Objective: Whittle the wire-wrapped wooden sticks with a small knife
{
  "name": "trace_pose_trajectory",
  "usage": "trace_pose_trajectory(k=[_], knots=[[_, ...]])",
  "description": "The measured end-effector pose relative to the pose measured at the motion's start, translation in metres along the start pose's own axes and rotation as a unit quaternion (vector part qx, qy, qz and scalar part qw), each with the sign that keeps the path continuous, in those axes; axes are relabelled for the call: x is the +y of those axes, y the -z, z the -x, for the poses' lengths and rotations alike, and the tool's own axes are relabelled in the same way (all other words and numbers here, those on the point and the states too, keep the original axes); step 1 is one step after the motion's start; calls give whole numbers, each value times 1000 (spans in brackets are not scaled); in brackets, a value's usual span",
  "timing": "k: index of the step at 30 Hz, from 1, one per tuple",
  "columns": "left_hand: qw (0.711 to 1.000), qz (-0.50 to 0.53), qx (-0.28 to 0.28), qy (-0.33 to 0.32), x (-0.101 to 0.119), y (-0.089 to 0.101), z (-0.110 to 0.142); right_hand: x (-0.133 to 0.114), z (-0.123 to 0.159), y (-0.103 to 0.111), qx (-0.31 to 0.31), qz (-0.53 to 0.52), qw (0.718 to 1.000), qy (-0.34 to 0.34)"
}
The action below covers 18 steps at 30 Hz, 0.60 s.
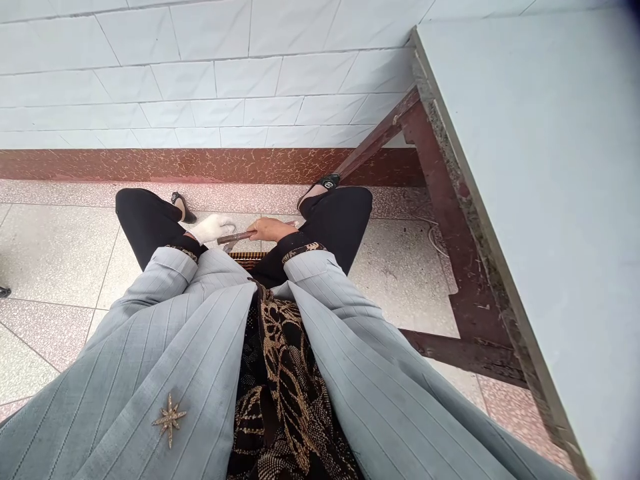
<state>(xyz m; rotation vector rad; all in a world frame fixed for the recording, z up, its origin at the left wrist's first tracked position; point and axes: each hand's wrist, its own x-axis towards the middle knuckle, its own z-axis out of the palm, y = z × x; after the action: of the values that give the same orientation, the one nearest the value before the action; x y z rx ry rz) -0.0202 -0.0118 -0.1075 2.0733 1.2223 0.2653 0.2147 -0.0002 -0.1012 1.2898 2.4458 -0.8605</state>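
Note:
My left hand (211, 229) wears a white cotton glove and sits over my left knee, and what it holds is hard to make out. My bare right hand (271, 230) is curled around a slim dark tool handle (234, 237). The handle runs leftward from that hand and its far end meets the glove. A small metal piece (229, 247) shows just under the handle, partly hidden by the hands. Both hands are low over my lap, between my black-trousered knees (145, 220).
A pale blue-grey table top (530, 200) on a rusty red metal frame (450, 220) stands close on the right. A patterned brown strip (247, 259) lies below my hands. Ahead are a white tiled wall, a red skirting band, a speckled tile floor and a thin cable.

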Motion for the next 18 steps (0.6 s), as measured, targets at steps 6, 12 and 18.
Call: trace_pose_trajectory(k=[6,12,18], knots=[[989,130,30,60,-3,8,-2,7,-4,-2,17,-210,966,149],[939,327,52,90,1,5,1,7,-10,0,163,-417,880,160],[970,217,-53,98,3,-3,4,9,-9,0,241,-271,929,69]])
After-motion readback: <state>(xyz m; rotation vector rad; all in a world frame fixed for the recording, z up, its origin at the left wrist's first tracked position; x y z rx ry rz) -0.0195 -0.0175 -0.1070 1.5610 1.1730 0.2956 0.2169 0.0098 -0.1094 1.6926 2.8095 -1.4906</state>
